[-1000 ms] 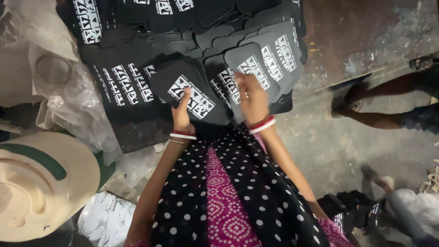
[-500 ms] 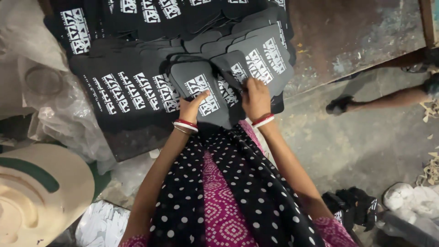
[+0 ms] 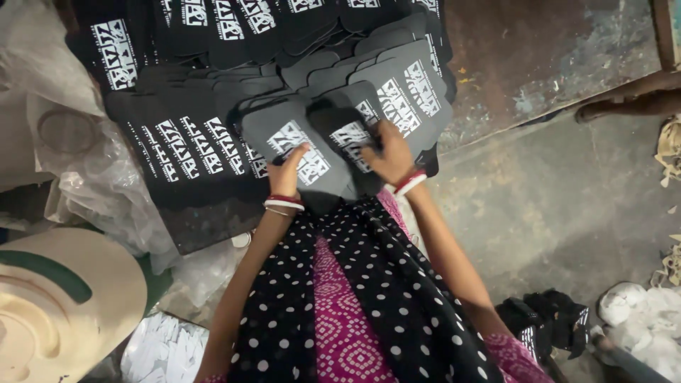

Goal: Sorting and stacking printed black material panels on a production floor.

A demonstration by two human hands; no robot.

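Fingers (image 3: 301, 152) partly hide sole print (image 3: 301, 152).

The sole (image 3: 291, 142) under the left hand (image 3: 287, 177) is matt black, foam-like, with a flat white print. The sole (image 3: 347, 131) under the right hand (image 3: 390, 156) has the same dull finish, as do the stacks (image 3: 184, 142) left of it. Right of the stacks, the table (image 3: 539, 57) is rough, rusty-looking metal with scraped patches. Left of the stacks lies a crinkled, glossy clear plastic bag (image 3: 92, 177). The floor (image 3: 567, 213) looks like coarse grey concrete. The dotted cloth (image 3: 397, 305) is soft and matt. The bangles (image 3: 284, 203) on the left wrist shine slightly.
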